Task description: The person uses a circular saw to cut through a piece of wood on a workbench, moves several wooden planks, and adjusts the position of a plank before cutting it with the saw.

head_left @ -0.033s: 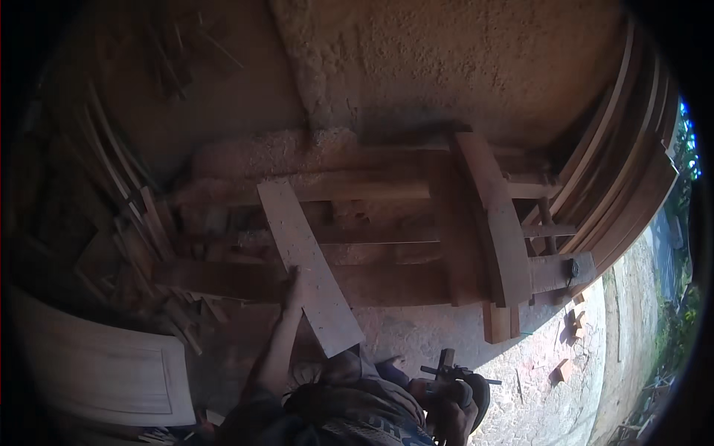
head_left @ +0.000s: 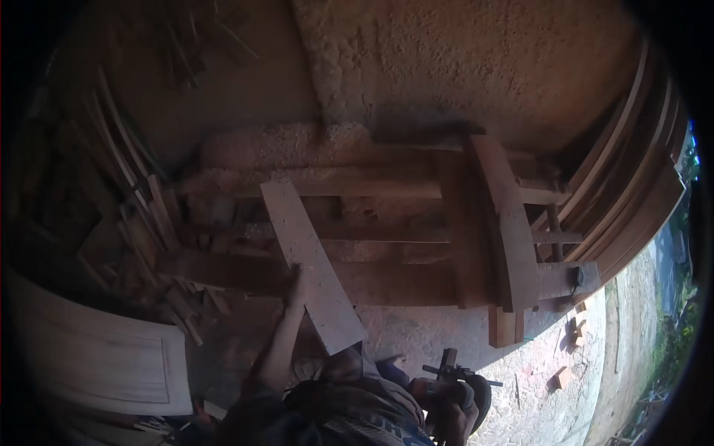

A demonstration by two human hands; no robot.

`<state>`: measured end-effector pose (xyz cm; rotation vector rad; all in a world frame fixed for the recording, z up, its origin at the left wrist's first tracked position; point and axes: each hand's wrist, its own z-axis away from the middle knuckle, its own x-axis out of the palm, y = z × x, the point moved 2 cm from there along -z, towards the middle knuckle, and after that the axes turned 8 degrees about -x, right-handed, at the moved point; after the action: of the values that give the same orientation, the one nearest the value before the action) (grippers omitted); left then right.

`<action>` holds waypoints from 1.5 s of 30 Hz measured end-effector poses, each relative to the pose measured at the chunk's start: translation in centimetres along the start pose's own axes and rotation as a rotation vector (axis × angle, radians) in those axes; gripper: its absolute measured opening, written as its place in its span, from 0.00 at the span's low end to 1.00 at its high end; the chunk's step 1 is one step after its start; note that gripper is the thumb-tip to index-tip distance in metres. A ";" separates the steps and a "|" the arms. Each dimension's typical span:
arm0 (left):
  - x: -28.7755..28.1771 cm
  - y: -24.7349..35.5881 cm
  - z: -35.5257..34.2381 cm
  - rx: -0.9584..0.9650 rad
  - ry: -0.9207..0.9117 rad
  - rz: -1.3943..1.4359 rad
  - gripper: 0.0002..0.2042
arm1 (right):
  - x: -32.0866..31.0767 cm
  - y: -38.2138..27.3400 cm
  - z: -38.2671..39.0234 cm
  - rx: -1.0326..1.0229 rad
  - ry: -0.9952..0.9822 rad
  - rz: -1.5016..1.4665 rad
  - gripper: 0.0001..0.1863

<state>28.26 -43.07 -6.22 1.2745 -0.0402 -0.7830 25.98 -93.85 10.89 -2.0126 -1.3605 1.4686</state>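
Observation:
A long, pale wooden board (head_left: 312, 260) lies slantwise across the bench, its near end close to my body. My left hand (head_left: 296, 288) grips its left edge, with the fingers partly hidden. Down at the lower right, my right hand (head_left: 446, 420) is closed around a dark handheld power tool (head_left: 480, 398) with a rounded body and a thin rod across its front. The tool is held beside my body, apart from the board. Shadow hides its exact kind.
The bench is made of long beams (head_left: 394, 284). Thick timber pieces (head_left: 513, 245) lie across its right end. Long planks (head_left: 632, 201) lean at the right, thin offcuts (head_left: 156, 208) at the left. A panelled door (head_left: 97, 364) lies lower left; wood blocks (head_left: 561, 377) sit on the floor.
The whole scene has shifted slightly to the right in the view. Both hands keep their holds, and the board stays in nearly the same place on the bench.

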 end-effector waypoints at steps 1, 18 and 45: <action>-2.2 -2.5 -1.1 0.042 0.065 0.049 0.32 | 1.3 -1.6 -1.4 -0.106 0.015 -0.079 0.06; -15.6 -11.6 -10.9 -0.611 0.433 0.372 0.44 | 8.9 -8.6 -7.7 0.716 -0.185 -0.367 0.15; -8.5 -2.4 -1.5 -0.224 0.817 0.320 0.58 | 22.4 -5.3 -25.9 0.107 -1.128 -0.377 0.23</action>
<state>21.35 -37.42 -5.50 1.2497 0.4781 0.0430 46.15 -65.79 12.88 -0.6797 -1.7937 2.4902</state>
